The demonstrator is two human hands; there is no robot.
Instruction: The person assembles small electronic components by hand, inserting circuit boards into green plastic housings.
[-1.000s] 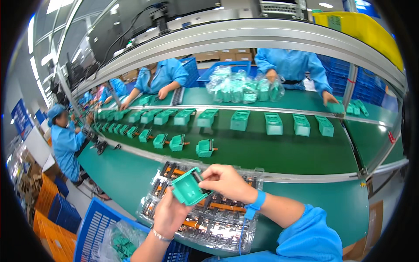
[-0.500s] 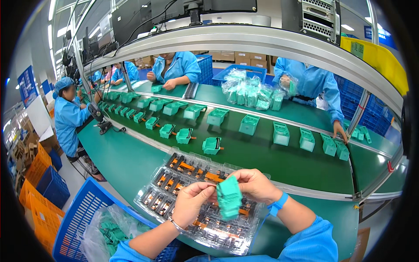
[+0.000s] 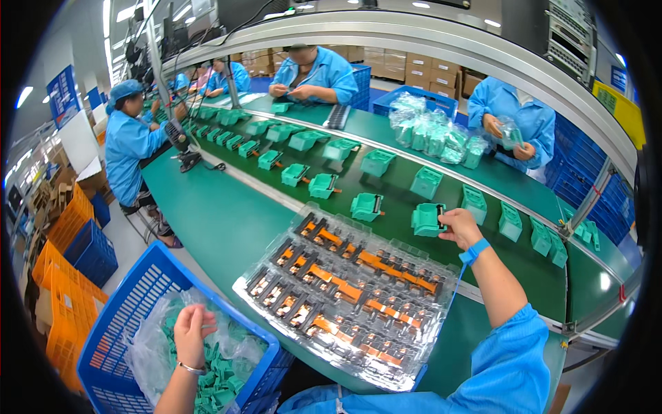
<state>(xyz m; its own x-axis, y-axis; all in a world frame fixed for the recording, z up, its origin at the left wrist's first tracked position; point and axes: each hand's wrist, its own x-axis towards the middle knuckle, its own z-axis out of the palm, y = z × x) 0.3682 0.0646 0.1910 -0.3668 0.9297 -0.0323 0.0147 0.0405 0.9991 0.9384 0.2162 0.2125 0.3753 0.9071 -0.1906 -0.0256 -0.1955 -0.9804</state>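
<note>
On the belt, my right hand [image 3: 460, 228] pinches the right end of a green plastic housing [image 3: 427, 220] between thumb and fingers. A dark part shows along that housing's side. My left hand [image 3: 192, 330] hovers over a blue crate [image 3: 155, 272], fingers loosely bent and nothing visible in them. Inside the crate, a clear plastic bag [image 3: 148, 331] holds many small green plastic pieces [image 3: 219, 376]. Between my arms lies a clear plastic tray [image 3: 441, 314] with rows of black parts joined by orange strips [image 3: 338, 284].
A dark green conveyor belt [image 3: 386, 238] carries rows of green housings [image 3: 365, 206]. Across it, one co-worker [image 3: 514, 110] handles a bagged green part beside a pile of bagged parts [image 3: 431, 134]; another [image 3: 314, 76] works farther left. A metal frame [image 3: 414, 31] spans overhead. Orange crates [image 3: 72, 310] stand at left.
My right hand has carried a green housing from above the tray out to the belt. My left hand has let go of it and moved left over the crate. The view has shifted.
</note>
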